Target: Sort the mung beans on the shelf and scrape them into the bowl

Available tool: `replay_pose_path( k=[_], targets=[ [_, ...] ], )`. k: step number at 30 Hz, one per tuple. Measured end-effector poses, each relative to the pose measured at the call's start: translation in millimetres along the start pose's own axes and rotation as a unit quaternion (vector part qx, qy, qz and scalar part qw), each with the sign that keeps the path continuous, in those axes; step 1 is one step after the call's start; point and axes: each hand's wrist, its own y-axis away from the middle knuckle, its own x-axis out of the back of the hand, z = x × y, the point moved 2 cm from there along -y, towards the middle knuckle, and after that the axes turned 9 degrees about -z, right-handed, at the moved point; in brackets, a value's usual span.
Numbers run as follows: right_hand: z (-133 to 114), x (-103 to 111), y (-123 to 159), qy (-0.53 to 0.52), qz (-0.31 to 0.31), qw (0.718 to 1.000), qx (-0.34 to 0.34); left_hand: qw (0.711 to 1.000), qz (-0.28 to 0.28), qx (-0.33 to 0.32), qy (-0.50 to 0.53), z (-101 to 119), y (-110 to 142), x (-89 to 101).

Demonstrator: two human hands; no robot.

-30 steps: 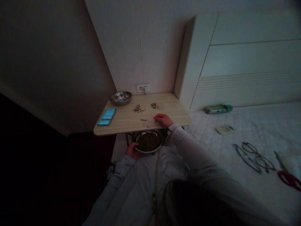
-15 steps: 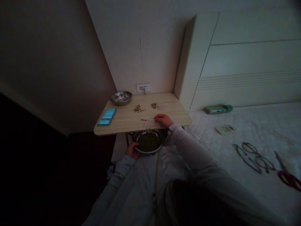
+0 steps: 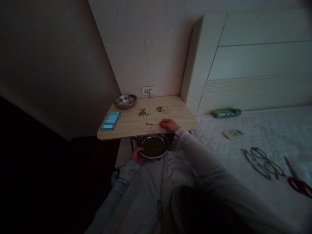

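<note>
- Steel bowl (image 3: 154, 146), below table edge on lap; dark green bits inside; left hand (image 3: 136, 155) grips its rim
- 2nd steel bowl (image 3: 125, 101), far-left corner; contents can't tell
- Right hand (image 3: 169, 124) curled, fingertips pressing pale sheet (image 3: 156, 128) at near edge
- Seed piles: 2 (image 3: 143, 112)
- Wooden table (image 3: 180, 113); dim room, bed to rt w/ glasses (image 3: 262, 162)

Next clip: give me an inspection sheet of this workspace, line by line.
Surface: small wooden table against the wall.
Job's things: metal bowl of dark bits below the table's near edge; pale sheet; two small piles.
Clutter: empty metal bowl, blurred blue item; glasses, scissors on the bed.
Hands: left hand grips the full bowl's rim; right hand rests on the sheet.
Cables: one runs up from the wall socket.
Surroundings: dim room, white headboard.
</note>
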Motion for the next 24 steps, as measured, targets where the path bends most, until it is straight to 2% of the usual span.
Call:
replay_pose_path(
  k=[3,6,8,10,15,24],
  targets=[
    [0,6,-2,-0.062,0.030,0.998,0.006,1.000,-0.002,0.004,0.000,0,-1,2.0],
    [7,21,-5,-0.104,0.131,0.986,0.026,1.000,-0.012,0.003,-0.001,0,-1,3.0],
    [13,30,-6,-0.092,0.208,0.973,0.033,1.000,-0.015,0.006,-0.004,0,0,3.1],
    [16,35,-6,-0.055,0.244,0.968,0.034,1.000,-0.011,0.006,-0.003,0,0,2.7],
    [10,28,1,0.033,0.242,0.970,0.020,1.000,-0.001,0.005,0.013,1,1,-2.3],
    [6,26,3,0.082,0.254,0.964,-0.008,1.000,0.019,0.008,0.007,1,3,-4.3]
  ],
)
